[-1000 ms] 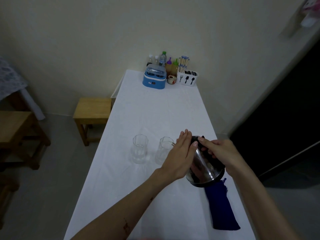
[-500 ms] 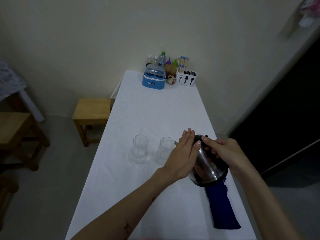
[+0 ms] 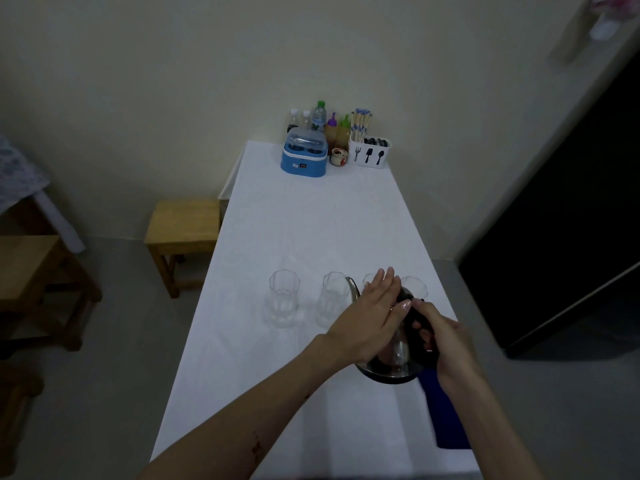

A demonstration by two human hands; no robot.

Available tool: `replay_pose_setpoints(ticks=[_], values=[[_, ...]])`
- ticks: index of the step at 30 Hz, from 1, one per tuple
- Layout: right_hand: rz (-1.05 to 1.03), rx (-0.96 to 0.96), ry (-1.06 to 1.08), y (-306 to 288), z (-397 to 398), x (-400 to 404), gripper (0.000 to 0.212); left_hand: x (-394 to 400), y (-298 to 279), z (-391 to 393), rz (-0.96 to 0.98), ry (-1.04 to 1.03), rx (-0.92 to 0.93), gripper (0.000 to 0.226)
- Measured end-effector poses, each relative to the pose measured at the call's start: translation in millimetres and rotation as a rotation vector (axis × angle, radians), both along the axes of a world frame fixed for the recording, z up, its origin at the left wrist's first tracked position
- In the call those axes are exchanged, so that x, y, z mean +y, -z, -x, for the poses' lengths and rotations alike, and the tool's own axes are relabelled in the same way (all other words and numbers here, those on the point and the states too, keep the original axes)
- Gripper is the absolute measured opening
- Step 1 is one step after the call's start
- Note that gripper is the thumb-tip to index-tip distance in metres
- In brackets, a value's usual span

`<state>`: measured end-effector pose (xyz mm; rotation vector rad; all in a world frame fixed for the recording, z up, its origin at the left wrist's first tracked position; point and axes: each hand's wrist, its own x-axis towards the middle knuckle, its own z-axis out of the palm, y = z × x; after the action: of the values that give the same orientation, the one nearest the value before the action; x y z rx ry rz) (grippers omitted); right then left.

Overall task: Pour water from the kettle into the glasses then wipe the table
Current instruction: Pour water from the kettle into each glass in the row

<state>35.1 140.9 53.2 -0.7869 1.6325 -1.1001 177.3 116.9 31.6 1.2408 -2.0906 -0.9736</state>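
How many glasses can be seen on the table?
4, in a row across the table: far left, second by the kettle spout, two more partly hidden behind the left hand.

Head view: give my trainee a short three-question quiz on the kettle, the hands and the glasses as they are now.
1. True or false: the kettle is standing upright on the table.
2. Which hand grips the kettle's black handle? A) left hand B) right hand C) neither
3. Fill in: the kettle's spout points toward the ____ glass from the left.

Key
1. False: it is tilted, held off the table.
2. B: the right hand holds the handle, while the left hand lies flat on the lid side.
3. Second; four glasses show in the row.
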Motion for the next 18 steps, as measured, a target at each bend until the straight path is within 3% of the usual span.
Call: replay_pose_setpoints(ticks=[7, 14, 18], values=[[0.089, -0.161, 0.091, 7, 9, 11, 0.017, 1, -6, 12, 0.189, 0.073, -0.100, 0.069], [0.117, 0.032, 0.065, -9, 49, -1, 0.030, -7, -13, 46, 0.177, 0.055, -0.071, 0.081], [0.102, 0.164, 0.015, -19, 67, -18, 0.036, -13, -12, 65, 0.087, 0.010, -0.020, 0.068]])
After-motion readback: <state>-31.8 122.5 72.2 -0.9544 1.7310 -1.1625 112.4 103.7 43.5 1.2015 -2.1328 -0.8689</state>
